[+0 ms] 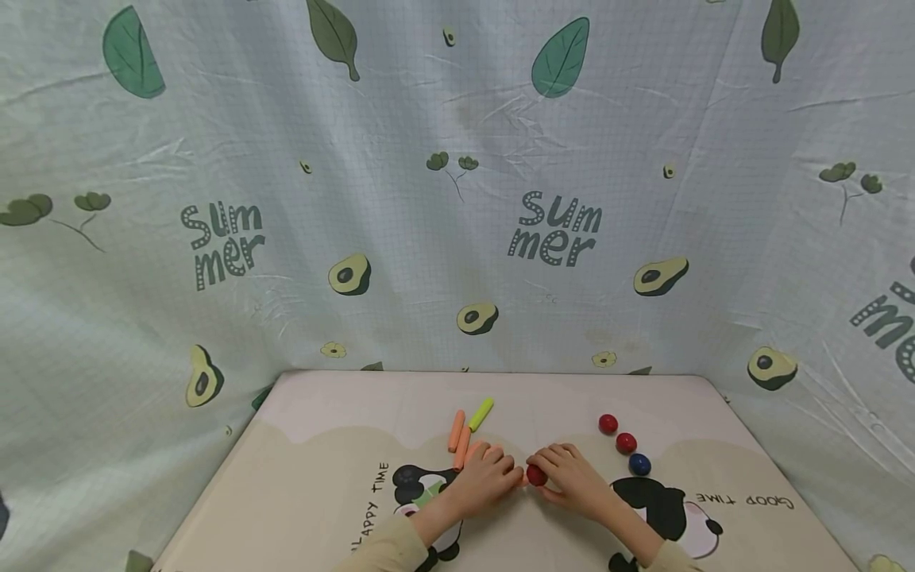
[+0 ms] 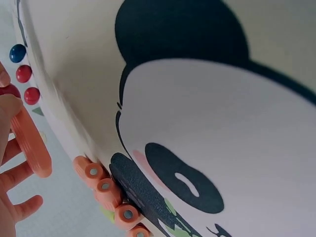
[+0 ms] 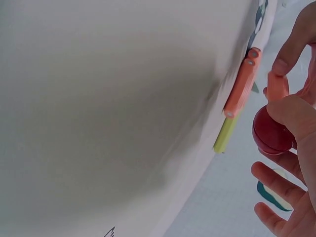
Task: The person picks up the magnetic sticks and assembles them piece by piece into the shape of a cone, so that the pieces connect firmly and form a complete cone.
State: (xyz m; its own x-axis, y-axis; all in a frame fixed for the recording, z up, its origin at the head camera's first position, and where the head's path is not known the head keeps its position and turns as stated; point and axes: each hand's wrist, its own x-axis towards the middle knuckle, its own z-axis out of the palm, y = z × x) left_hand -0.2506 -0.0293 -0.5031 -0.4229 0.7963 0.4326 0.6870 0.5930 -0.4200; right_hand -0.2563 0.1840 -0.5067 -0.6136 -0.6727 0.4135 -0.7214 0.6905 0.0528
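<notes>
My left hand pinches a ribbed orange stick and holds its end against a red ball. My right hand grips that ball between thumb and fingers just above the mat. In the right wrist view the red ball sits under my thumb, with the orange stick meeting it from above. Both hands are close together at the middle of the panda-print mat.
More orange sticks and a yellow-green stick lie just behind my left hand. Two red balls and a blue ball lie in a row behind my right hand. An avocado-print cloth hangs behind the table.
</notes>
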